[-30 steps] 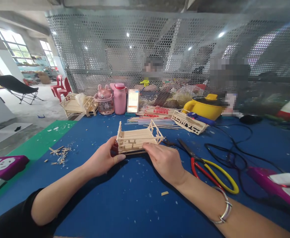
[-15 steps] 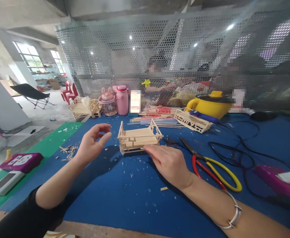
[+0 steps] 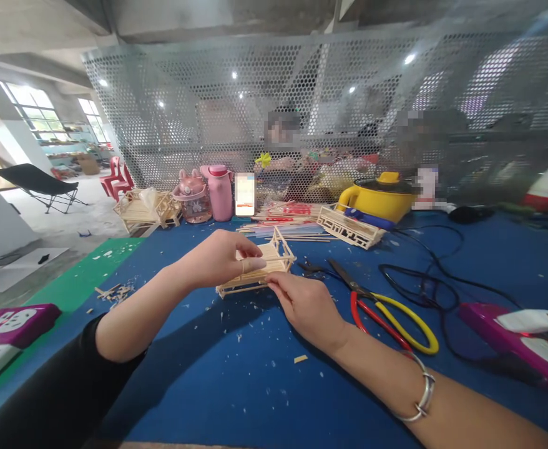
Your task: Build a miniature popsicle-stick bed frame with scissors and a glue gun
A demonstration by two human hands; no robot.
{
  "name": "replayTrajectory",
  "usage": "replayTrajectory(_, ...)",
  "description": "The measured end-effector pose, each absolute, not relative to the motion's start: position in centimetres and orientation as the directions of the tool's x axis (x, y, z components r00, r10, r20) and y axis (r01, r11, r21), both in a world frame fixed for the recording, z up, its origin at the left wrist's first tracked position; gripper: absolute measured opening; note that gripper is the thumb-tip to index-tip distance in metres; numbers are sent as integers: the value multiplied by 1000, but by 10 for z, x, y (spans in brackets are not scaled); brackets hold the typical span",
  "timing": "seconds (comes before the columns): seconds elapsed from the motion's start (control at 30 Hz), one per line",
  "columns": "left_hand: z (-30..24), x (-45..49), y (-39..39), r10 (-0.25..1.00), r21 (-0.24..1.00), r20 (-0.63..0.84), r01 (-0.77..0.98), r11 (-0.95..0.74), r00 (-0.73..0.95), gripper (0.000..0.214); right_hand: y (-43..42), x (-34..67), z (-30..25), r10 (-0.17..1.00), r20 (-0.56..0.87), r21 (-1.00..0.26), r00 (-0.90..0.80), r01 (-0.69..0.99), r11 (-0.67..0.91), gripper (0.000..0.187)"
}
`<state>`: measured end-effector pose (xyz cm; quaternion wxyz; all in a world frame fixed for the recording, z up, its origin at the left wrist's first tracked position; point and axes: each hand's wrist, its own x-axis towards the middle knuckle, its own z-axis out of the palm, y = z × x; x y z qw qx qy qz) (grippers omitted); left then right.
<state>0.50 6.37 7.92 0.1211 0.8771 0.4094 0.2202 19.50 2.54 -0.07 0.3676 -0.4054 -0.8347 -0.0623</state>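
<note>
So, head view — a little wooden stick model (image 3: 272, 251) sits on the blue tabletop (image 3: 236, 386), right in front of the person. Its front edge is pinched near the right end by the right hand (image 3: 308, 305), with thumb and fingers brought together there. The left hand (image 3: 220, 259) is held over the model's left part, thumb and fingers bent, and much of the piece is covered by it. Whether anything is gripped by those left fingers can't be told. The two hands are kept close, fingertips just apart.

A pair of red-and-yellow-handled scissors (image 3: 359, 292) has been left lying to the right, blades angled toward the model. Behind it, thin sticks (image 3: 288, 215) are piled up, and a wooden lattice piece (image 3: 351, 232) is propped by a yellow pot (image 3: 381, 202). Farther left a pink bottle (image 3: 220, 196) can be seen beside a lit phone (image 3: 244, 194) — plus a heap of wood scraps (image 3: 115, 293) near the green strip (image 3: 87, 274).
</note>
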Motion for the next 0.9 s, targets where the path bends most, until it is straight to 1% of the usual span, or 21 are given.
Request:
replayTrajectory(0.1,81,7,62,767,355,257,681,-641,588,32,24,195,0,641,631,-194,-437,711,676,18)
replayTrajectory(0.17,85,5,62,767,365,274,675,-641,581,35,24,195,-1,622,635,-182,-458,694,696,18)
replayTrajectory(0.27,88,-3,65,793,418,289,674,-609,537,44,26,196,-2,559,696,-133,-451,684,718,19)
replayTrajectory(0.4,86,-11,68,825,533,180,652,-539,535,56,30,194,0,472,754,-24,-457,698,715,19)
replayTrajectory(0.47,84,-12,67,824,549,163,643,-533,543,58,33,193,2,445,766,13,-464,704,710,19)
replayTrajectory(0.53,82,-13,64,814,534,220,632,-561,537,57,35,191,2,424,774,36,-470,702,711,19)
replayTrajectory(0.6,79,-16,62,794,521,352,601,-606,495,56,36,191,1,414,778,44,-472,699,714,19)
replayTrajectory(0.67,72,-21,60,763,507,518,579,-638,387,52,37,191,0,420,778,34,-467,700,714,19)
replayTrajectory(0.73,60,-29,60,725,498,647,590,-635,235,48,38,191,0,453,767,5,-454,710,704,20)
replayTrajectory(0.8,45,-38,60,687,493,719,622,-608,102,45,39,189,0,497,740,-20,-453,724,690,21)
replayTrajectory(0.9,24,-48,60,663,500,748,643,-580,17,43,42,185,1,547,691,-33,-473,735,677,21)
